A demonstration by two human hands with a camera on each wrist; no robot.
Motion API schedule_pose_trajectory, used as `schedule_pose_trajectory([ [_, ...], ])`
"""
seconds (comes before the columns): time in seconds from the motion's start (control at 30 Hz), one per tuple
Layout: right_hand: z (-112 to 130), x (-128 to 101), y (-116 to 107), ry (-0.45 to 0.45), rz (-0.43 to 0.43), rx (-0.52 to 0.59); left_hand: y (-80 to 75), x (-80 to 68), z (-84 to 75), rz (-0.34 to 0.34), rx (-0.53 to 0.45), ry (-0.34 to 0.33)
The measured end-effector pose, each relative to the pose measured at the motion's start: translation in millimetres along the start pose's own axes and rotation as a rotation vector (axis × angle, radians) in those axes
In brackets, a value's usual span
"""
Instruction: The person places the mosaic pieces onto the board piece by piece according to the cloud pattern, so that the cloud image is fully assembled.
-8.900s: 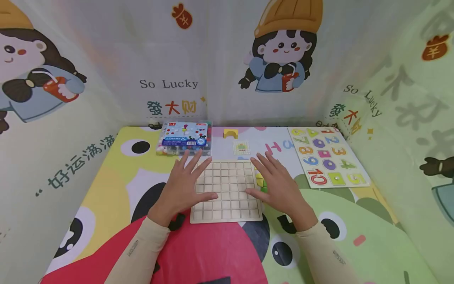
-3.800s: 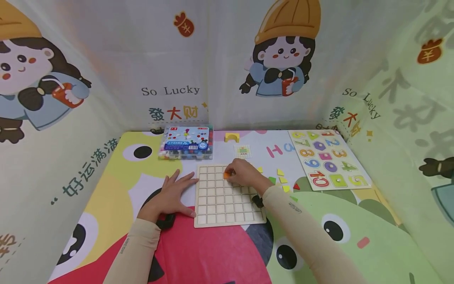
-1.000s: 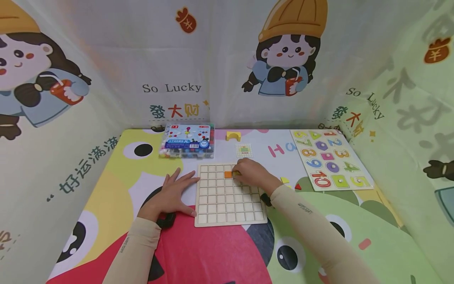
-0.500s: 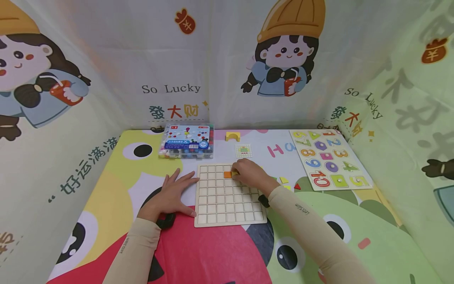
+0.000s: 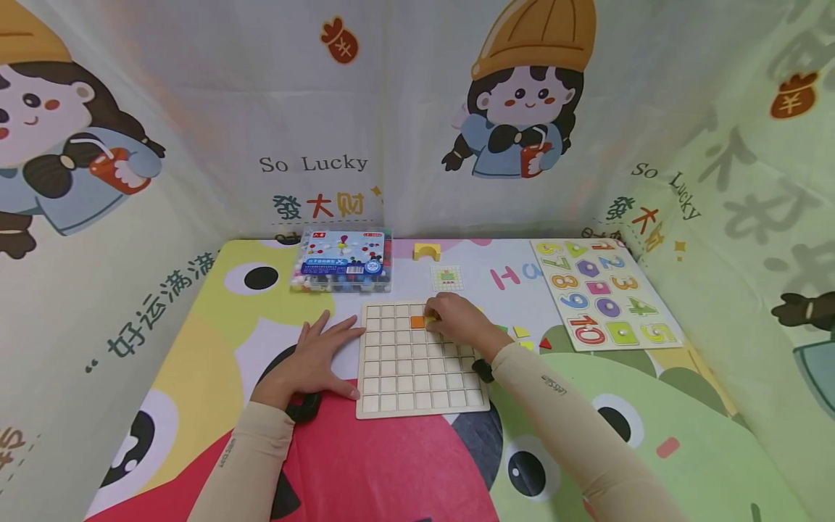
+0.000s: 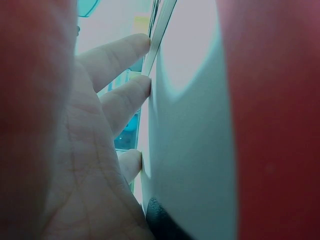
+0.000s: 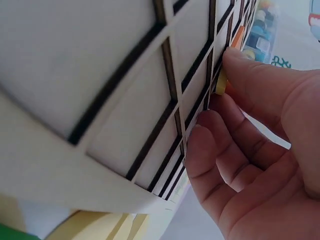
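A wooden grid board (image 5: pixel 404 370) lies on the patterned tablecloth, with an orange square tile (image 5: pixel 417 322) seated in a cell of its second row from the far side. My right hand (image 5: pixel 459 320) pinches a small yellow tile (image 7: pixel 221 82) between thumb and index finger, right at the cell beside the orange one. The yellow tile's shape is mostly hidden by the fingers. My left hand (image 5: pixel 313 366) rests with spread fingers at the board's left side, thumb at the near corner and a fingertip by the edge.
Loose yellow tiles (image 5: pixel 522 331) and a red triangle (image 5: pixel 545 344) lie right of the board. Behind it are a small pattern card (image 5: pixel 446 278), a yellow arch block (image 5: pixel 427 251) and a clear box of beads (image 5: pixel 342 261). A number puzzle board (image 5: pixel 603 293) lies at the right.
Both hands were spread over the board at first. My right hand then set down the orange tile and picked up the yellow one. Over the last second it has barely moved.
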State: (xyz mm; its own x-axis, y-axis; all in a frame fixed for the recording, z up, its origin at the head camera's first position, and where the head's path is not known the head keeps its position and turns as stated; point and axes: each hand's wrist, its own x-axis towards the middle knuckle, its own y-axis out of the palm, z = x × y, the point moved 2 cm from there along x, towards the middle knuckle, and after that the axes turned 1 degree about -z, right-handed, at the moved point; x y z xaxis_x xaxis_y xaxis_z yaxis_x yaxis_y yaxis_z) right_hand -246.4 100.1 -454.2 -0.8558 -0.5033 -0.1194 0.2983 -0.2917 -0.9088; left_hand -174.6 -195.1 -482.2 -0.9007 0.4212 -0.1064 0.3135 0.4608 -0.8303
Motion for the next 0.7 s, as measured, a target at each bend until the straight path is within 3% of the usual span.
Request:
schedule_pose_trajectory([
  [0.27, -1, 0, 2, 0.026, 0.016, -0.013, 1.8, 0.6, 2.2, 0.001, -0.003, 0.002],
  [0.4, 0, -4, 1, -0.006, 0.002, -0.044, 1.5, 0.6, 2.7, -0.003, -0.006, 0.003],
  [0.53, 0, -14, -3, -0.058, -0.020, -0.063, 2.0, 0.6, 2.9, 0.001, -0.001, 0.003],
  [0.7, -4, -36, -13, -0.040, -0.085, 0.018, 4.0, 0.8, 4.0, 0.012, 0.006, -0.005],
])
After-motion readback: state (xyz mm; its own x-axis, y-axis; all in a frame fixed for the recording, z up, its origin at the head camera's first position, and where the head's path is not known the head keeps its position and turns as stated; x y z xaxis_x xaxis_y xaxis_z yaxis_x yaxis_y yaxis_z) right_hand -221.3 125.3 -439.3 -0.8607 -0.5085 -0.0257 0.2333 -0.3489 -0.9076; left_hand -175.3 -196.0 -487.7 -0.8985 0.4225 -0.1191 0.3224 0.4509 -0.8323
